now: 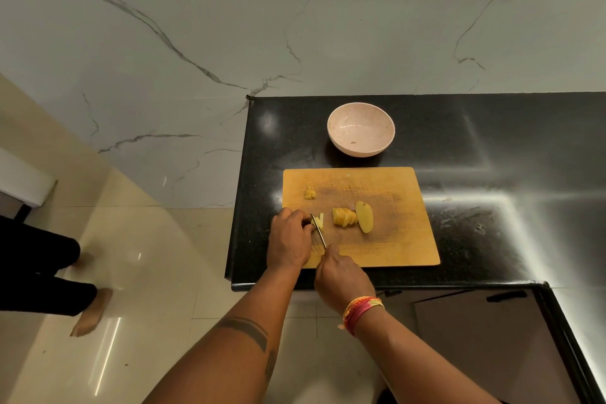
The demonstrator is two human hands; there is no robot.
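Observation:
A wooden cutting board [393, 239] lies on the black counter [492, 157]. On it are a sliced yellow potato piece [344, 216], a potato half [364, 216] lying flat side down, and a small end piece [309, 193] at the far left. My left hand [288, 236] pinches a few thin potato strips [319, 220] at the board's left edge. My right hand [342, 275] grips a knife [319, 233] whose blade is against those strips. The knife's handle is hidden in my fist.
A pale pink bowl [360, 129] stands behind the board, near the marble wall [295, 26]. The counter ends just left of the board. Another person's legs and feet [88, 308] are on the tiled floor at left. Dark cabinet doors [475, 321] sit below the counter.

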